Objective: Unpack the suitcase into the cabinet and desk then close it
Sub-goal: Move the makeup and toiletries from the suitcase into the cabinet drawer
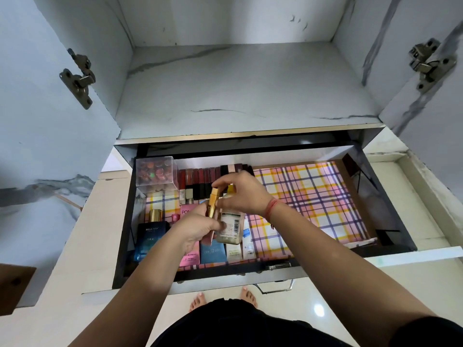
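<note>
An open drawer (390, 221) lined with pink and yellow checked paper sits below a marble-patterned cabinet shelf (238, 91). Over its left half, my left hand (198, 229) grips several small cosmetics: a clear bottle with a white label (231, 226) and a pinkish tube. My right hand (240, 196) pinches a gold tube (213, 202) that sticks up out of that bundle. Under the hands lie a blue perfume box (150, 239), pink and blue boxes, and white tubes. The suitcase is not in view.
A clear box of small red items (156, 175) and a row of dark red lipsticks (200, 177) stand at the drawer's back left. Both cabinet doors (50, 121) hang open with hinges showing. The drawer's right half shows only liner. My bare feet stand below the drawer front.
</note>
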